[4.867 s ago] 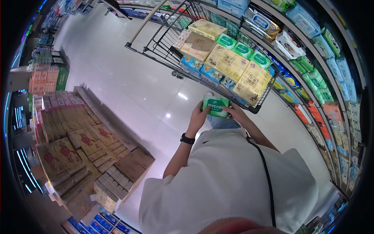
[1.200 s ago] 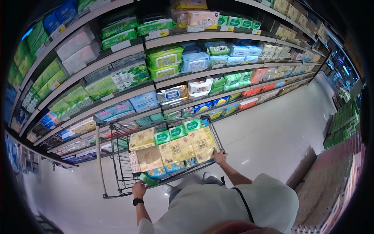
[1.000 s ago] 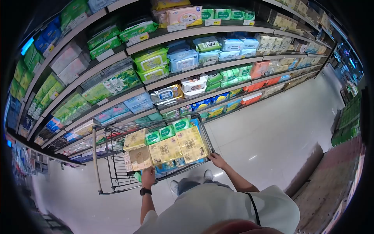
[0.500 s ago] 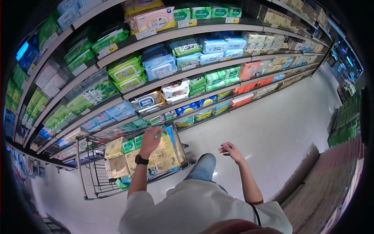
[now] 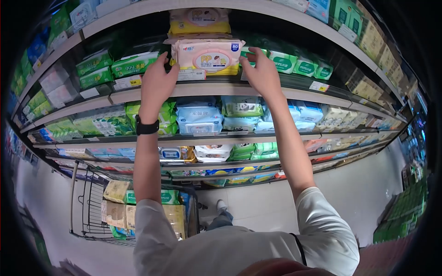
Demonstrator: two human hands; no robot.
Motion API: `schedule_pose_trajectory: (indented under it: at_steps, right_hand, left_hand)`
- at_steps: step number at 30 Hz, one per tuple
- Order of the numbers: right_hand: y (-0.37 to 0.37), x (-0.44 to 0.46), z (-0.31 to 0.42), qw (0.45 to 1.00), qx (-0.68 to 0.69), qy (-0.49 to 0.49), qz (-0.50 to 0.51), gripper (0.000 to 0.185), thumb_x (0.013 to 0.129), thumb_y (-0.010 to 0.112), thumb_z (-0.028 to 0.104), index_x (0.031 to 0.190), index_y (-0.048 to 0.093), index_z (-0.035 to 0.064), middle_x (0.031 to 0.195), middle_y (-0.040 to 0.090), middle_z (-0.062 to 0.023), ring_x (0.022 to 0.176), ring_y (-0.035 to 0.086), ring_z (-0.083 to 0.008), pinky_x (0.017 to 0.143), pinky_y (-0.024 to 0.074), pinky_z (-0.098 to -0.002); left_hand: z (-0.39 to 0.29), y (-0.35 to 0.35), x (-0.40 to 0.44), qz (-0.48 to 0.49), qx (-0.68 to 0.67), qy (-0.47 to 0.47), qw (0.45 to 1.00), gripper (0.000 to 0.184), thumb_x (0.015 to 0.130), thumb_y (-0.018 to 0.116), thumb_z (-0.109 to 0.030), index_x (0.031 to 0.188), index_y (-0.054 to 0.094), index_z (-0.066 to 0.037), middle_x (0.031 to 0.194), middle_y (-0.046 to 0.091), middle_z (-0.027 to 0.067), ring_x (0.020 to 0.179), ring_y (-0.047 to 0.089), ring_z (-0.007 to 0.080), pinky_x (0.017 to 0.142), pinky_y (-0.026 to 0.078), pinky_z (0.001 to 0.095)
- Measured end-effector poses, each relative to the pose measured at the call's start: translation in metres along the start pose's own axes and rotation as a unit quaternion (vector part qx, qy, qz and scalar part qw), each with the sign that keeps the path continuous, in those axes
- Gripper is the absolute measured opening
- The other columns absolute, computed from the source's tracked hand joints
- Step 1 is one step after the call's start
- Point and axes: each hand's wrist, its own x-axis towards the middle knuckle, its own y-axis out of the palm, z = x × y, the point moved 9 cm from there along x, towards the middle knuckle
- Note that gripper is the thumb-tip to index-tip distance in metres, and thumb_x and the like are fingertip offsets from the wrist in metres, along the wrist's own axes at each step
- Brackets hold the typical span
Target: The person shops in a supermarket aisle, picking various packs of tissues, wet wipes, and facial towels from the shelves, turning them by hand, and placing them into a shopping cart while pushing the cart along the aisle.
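Note:
Both arms reach up to a shelf with a pink wipes pack (image 5: 207, 56) between the hands. My left hand (image 5: 159, 79), with a black watch on the wrist, is at the pack's left edge, thumb and fingers apart, holding nothing. On the other side, my right hand (image 5: 262, 72) has its fingers spread and curved near the pack's right edge, in front of green packs (image 5: 282, 61). Whether the fingertips touch the pink pack is unclear. Behind and above it sits a yellow and pink pack (image 5: 199, 17).
A wire shopping cart (image 5: 87, 202) with boxes and packs stands low on the left, partly behind my left arm. Shelf edges (image 5: 207, 87) run across the view. Blue packs (image 5: 199, 120) line the shelf below. Stacked green goods (image 5: 403, 211) are at the lower right.
Both hands have left the cart area and risen to the pink pack on the shelf. The view has moved nearer to the shelves, and the cart now appears lower and further left.

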Motion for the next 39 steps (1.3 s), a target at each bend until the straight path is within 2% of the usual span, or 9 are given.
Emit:
schedule_pose_trajectory:
  at_steps: [10,13,18,25,28,29,32,35,39]
  right_hand:
    - [0.035,0.021,-0.024,0.966,0.242,0.023,0.083,0.048,0.088,0.069,0.019,0.13,0.059,-0.0034,0.106,0.074,-0.0201,0.102,0.073,-0.0306,0.089,0.0558,-0.0391]
    - [-0.003,-0.002,-0.009,0.857,0.513,-0.046,0.013,0.046,0.094,0.064,-0.002,0.137,0.049,-0.0005,0.143,0.055,-0.0185,0.133,0.053,-0.0229,0.106,0.0484,-0.0382]
    - [-0.082,-0.08,-0.028,0.817,0.552,-0.159,-0.053,0.057,0.091,0.069,0.004,0.143,0.044,0.0022,0.146,0.051,-0.0155,0.135,0.049,-0.0228,0.111,0.0416,-0.0362]
    - [-0.12,-0.178,-0.069,0.841,0.531,-0.097,-0.031,0.063,0.094,0.065,0.022,0.15,0.041,0.0076,0.148,0.05,-0.0162,0.132,0.052,-0.0308,0.111,0.042,-0.0438]
    - [-0.128,-0.22,-0.076,0.817,0.572,-0.064,0.048,0.047,0.097,0.06,0.003,0.143,0.054,0.009,0.153,0.036,-0.0316,0.145,0.037,-0.0397,0.119,0.0307,-0.0469]
    - [-0.122,-0.228,-0.072,0.619,0.775,0.03,0.127,0.044,0.097,0.058,0.001,0.14,0.054,0.0087,0.153,0.035,-0.0332,0.144,0.039,-0.0413,0.119,0.0307,-0.0484]
    - [-0.132,-0.265,-0.057,0.689,0.717,-0.079,0.076,0.063,0.09,0.055,0.008,0.152,0.041,0.0134,0.152,0.04,-0.029,0.141,0.041,-0.0404,0.118,0.0313,-0.0509]
    - [-0.128,-0.282,-0.023,0.466,0.863,-0.028,0.192,0.076,0.085,0.054,0.013,0.158,0.033,0.0141,0.154,0.039,-0.0249,0.144,0.037,-0.04,0.119,0.0302,-0.0529]
    - [-0.146,-0.298,0.015,0.552,0.808,-0.174,0.111,0.082,0.081,0.054,0.015,0.159,0.029,0.0082,0.165,0.019,-0.0168,0.151,0.024,-0.0376,0.121,0.0268,-0.0558]
  left_hand:
    - [-0.035,0.039,0.018,0.033,-0.052,-0.041,0.997,0.041,0.081,0.071,-0.028,0.11,0.069,0.0,0.091,0.073,0.0214,0.086,0.071,0.0391,0.076,0.055,0.0397]
    - [-0.073,0.02,0.004,-0.042,-0.101,0.022,0.994,0.042,0.08,0.074,-0.017,0.117,0.063,0.0,0.098,0.073,0.02,0.091,0.071,0.0337,0.08,0.054,0.0366]
    - [-0.136,-0.008,-0.09,-0.144,-0.264,0.073,0.951,0.063,0.081,0.077,-0.012,0.137,0.051,-0.002,0.127,0.064,0.0193,0.117,0.063,0.0249,0.1,0.048,0.0354]
    - [-0.262,-0.065,-0.226,-0.15,0.07,0.287,0.943,0.051,0.079,0.079,-0.006,0.127,0.065,-0.014,0.13,0.062,0.0263,0.115,0.064,0.0417,0.092,0.056,0.0462]
    - [-0.283,-0.093,-0.266,-0.137,0.052,0.208,0.967,0.05,0.073,0.079,-0.008,0.12,0.066,0.004,0.124,0.066,0.0244,0.106,0.068,0.0402,0.088,0.059,0.0429]
    - [-0.29,-0.104,-0.277,-0.141,0.064,0.193,0.969,0.05,0.073,0.079,-0.008,0.12,0.066,0.004,0.124,0.066,0.0244,0.106,0.068,0.0402,0.088,0.059,0.0429]
    - [-0.318,-0.135,-0.312,-0.113,0.075,0.198,0.971,0.052,0.076,0.074,-0.012,0.12,0.062,0.013,0.125,0.064,0.0245,0.103,0.068,0.0393,0.087,0.059,0.0412]
    - [-0.343,-0.159,-0.339,-0.13,0.166,0.329,0.92,0.049,0.085,0.067,-0.017,0.132,0.054,-0.015,0.132,0.056,0.023,0.109,0.062,0.0364,0.086,0.057,0.0465]
    - [-0.349,-0.197,-0.378,-0.203,0.254,0.442,0.836,0.035,0.095,0.059,-0.027,0.128,0.05,-0.034,0.134,0.05,0.018,0.118,0.053,0.0319,0.086,0.056,0.0491]
